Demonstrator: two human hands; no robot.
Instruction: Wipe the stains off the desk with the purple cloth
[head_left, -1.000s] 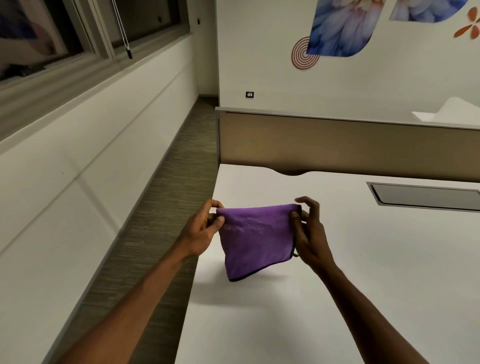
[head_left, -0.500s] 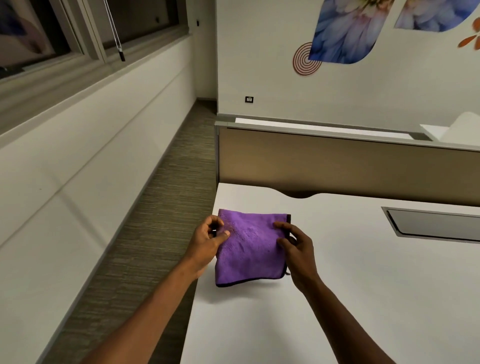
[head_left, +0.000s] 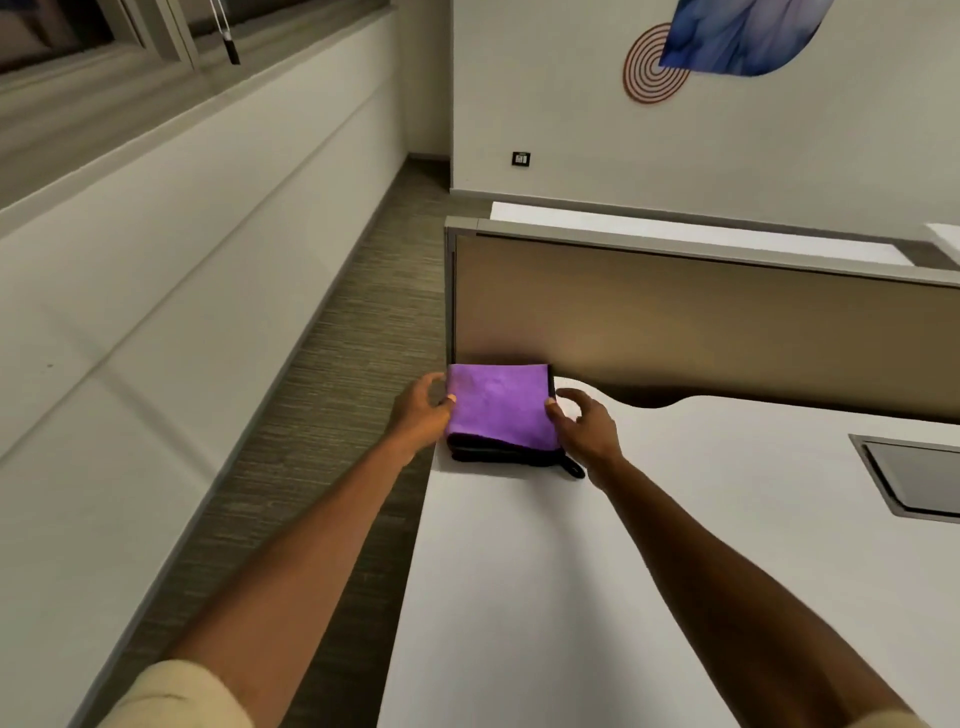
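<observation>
White worktop (head_left: 675, 545) carries the folded purple cloth (head_left: 498, 405) at its far left corner. Left hand (head_left: 421, 413) pinches its left edge; right hand (head_left: 587, 426), loosely open, touches its right edge.

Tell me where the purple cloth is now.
Head view: the purple cloth lies at the far left corner of the desk, beside the partition panel, between left hand and right hand.

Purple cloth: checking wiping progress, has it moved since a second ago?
Yes. The purple cloth moved forward: it hung short of the partition, now lies at its base on the desk corner.
</observation>
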